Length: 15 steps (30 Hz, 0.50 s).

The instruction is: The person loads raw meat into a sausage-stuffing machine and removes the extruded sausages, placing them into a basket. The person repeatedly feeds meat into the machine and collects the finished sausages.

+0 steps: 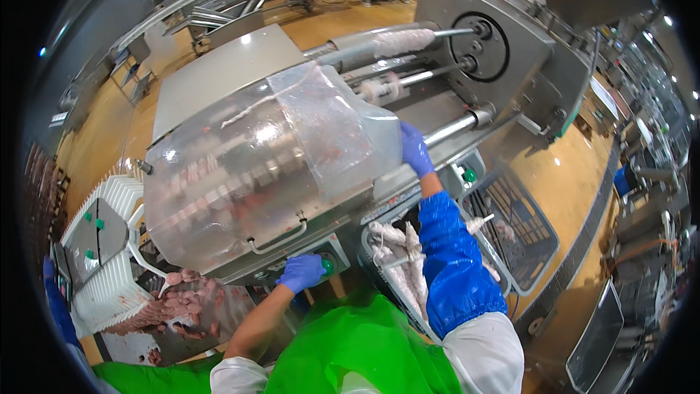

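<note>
My left hand (302,272), in a purple glove, is at the front panel of a steel sausage machine (408,190). Its fingers are curled, and it touches or lies right beside a round green button (328,266). My right hand (415,149), gloved alike, lies with fingers stretched out at the edge of a clear plastic sheet (343,124) over the clear cover (219,168). Blurred pinkish pieces show under the cover. Beyond my right hand, ruffled white casing (403,42) sits on a steel tube, with a shorter piece (380,87) on another.
Below my right arm stands a grey crate (367,248) of white casing sticks (408,277); another grey crate (521,219) is beside it. Linked sausages (175,303) lie on a steel table at left, below white curved racks (109,248). A co-worker's blue sleeve (62,306) shows at far left.
</note>
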Available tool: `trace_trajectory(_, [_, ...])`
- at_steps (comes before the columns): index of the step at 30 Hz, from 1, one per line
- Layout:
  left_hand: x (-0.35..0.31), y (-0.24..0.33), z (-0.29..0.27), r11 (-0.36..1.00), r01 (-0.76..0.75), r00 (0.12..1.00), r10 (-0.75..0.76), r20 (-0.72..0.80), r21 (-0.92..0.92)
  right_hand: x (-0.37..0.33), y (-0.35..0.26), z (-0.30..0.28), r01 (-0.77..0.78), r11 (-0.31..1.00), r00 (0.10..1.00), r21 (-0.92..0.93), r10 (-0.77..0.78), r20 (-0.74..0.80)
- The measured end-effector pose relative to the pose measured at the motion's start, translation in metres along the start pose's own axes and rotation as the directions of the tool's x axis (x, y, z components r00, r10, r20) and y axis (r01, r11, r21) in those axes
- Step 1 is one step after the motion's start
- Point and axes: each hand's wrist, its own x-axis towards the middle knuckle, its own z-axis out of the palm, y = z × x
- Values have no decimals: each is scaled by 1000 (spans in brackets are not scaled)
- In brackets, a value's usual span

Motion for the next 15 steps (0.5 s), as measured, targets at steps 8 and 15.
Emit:
trace_trajectory(8, [14,-28,2,992,-59,998,62,17,-113,90,55,31,22,989,979,147,-51,195])
trace_trajectory(15, [-2,-22,-3,982,0,999,10,50,-190,26,135,-100,-83,991,991,-108,71,-114])
